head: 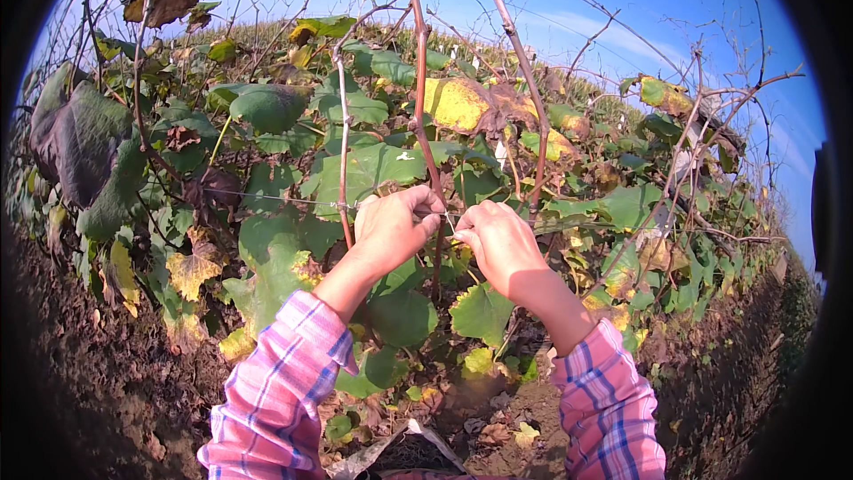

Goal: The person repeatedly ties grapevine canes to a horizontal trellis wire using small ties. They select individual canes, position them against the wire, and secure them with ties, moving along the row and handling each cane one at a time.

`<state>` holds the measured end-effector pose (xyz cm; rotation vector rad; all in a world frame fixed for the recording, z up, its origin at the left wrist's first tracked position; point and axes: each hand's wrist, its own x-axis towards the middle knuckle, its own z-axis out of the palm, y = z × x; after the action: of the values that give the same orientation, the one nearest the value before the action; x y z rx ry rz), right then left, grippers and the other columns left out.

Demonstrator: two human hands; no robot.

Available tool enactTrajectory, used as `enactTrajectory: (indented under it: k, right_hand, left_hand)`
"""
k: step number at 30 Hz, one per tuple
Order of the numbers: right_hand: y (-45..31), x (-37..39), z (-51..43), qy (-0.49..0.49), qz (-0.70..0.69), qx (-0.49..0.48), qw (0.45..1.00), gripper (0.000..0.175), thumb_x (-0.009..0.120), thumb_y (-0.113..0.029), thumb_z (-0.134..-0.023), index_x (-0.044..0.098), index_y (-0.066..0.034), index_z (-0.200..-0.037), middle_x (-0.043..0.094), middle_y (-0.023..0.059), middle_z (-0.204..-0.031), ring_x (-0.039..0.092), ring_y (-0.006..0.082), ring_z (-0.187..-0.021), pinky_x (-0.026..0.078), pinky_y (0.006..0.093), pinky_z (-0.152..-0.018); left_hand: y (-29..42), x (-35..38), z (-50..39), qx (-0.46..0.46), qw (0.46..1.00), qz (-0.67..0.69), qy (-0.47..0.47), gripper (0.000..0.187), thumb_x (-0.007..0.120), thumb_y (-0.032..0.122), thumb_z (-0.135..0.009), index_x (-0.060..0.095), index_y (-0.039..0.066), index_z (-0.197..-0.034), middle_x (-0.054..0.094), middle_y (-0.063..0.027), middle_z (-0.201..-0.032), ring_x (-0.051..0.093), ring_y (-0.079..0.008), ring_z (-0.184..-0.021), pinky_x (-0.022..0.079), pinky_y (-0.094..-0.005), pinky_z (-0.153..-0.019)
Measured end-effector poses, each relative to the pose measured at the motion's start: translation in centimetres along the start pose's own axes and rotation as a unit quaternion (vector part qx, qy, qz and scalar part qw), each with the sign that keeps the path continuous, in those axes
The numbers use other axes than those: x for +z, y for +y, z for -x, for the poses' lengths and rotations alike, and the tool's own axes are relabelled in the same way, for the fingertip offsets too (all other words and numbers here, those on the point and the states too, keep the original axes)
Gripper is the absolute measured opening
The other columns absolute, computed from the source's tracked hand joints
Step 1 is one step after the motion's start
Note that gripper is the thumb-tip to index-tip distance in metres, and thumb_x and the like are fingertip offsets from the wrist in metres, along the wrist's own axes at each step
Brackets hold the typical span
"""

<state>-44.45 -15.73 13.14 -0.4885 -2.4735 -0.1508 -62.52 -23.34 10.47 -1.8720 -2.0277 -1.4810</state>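
Note:
A thin white tie runs between my two hands, beside a brown grapevine cane and a horizontal trellis wire. My left hand is at the cane with thumb and forefinger pinched close to one end of the tie; the exact grip is partly hidden. Just right of the cane, my right hand pinches the tie's other end between thumb and forefinger. A paler, thinner cane crosses the wire left of my left hand. Another brown cane rises behind my right hand.
Green and yellowing vine leaves crowd around the wire. A large drooping leaf hangs at the left. Tangled bare shoots stand at the right. Dry leaves lie on the brown soil below. More wires cross overhead.

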Motion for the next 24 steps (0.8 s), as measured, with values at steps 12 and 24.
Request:
enactTrajectory:
  k: [12, 24]
  right_hand:
    - [-1.4, -0.1, 0.4, -0.018, 0.076, 0.031, 0.996, 0.012, 0.068, -0.017, -0.089, 0.068, -0.0045, -0.088, 0.068, 0.0130, -0.085, 0.067, 0.0292, -0.086, 0.054, 0.0416, -0.079]
    - [3.5, 2.1, -4.3, 0.048, -0.247, 0.081, 0.965, 0.023, 0.060, -0.020, -0.098, 0.064, 0.0026, -0.095, 0.065, 0.0093, -0.080, 0.062, 0.0147, -0.075, 0.049, 0.0341, -0.065]
  left_hand:
    - [0.1, -0.5, 0.6, 0.051, 0.998, -0.033, -0.017, 0.022, 0.073, 0.023, -0.088, 0.073, 0.015, -0.108, 0.073, -0.0017, -0.083, 0.068, -0.0189, -0.072, 0.049, -0.0353, -0.068]
    - [-0.3, 0.7, 1.5, 0.147, 0.978, -0.123, 0.086, 0.022, 0.069, 0.032, -0.089, 0.063, 0.012, -0.082, 0.065, -0.0062, -0.076, 0.063, -0.0266, -0.079, 0.039, -0.0430, -0.077]
